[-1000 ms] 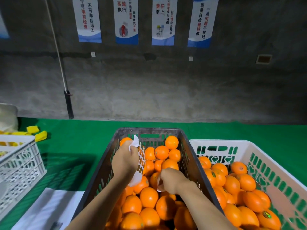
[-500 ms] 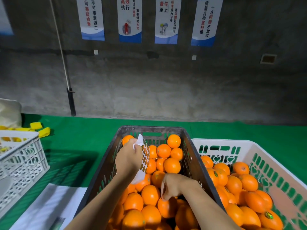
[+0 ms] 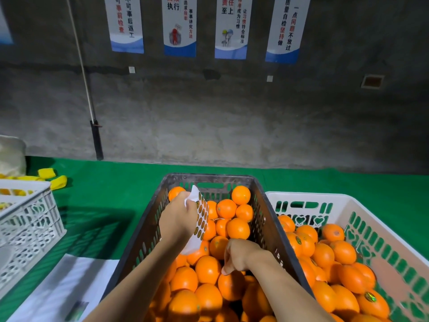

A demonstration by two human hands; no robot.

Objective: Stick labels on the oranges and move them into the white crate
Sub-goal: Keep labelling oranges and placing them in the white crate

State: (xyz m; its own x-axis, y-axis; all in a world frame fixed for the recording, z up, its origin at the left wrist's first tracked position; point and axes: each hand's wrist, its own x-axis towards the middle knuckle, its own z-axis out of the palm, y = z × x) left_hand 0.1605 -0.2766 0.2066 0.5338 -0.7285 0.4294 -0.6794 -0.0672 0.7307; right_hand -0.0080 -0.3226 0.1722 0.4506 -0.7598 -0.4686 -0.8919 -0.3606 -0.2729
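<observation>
- The left hand (image 3: 177, 219) is held up over the dark grey plastic crate (image 3: 209, 178), with its back turned to us. Its fingers are curled tight round a white paper sheet of round orange labels (image 3: 201, 220).
- The sheet stands almost straight up. Its long side runs from a top end far away down to a bottom end close by. The labels face right.
- The right hand (image 3: 239, 254) is lower and closer to us. Its fingers curl down, and one tip touches the top of a round orange fruit (image 3: 229, 288). I cannot tell if this hand pinches a label or holds nothing.
- That fruit lies in the pile in the dark crate, near the middle, touching the fruit around it.
- Counting: two hands, one label sheet, three crates.
- The dark crate is in the middle and is packed with oranges, too many to count.
- A big white plastic crate (image 3: 301, 197) sits just beside it on the right and holds many oranges (image 3: 373, 307) too. At least two of them show a small sticker.
- A second white crate with holes (image 3: 25, 226) stands off to the left, well apart.
- All three sit on a green mat (image 3: 111, 194). A flat white paper (image 3: 58, 287) lies at the near left, and small yellow pieces (image 3: 53, 180) lie at the far left.
</observation>
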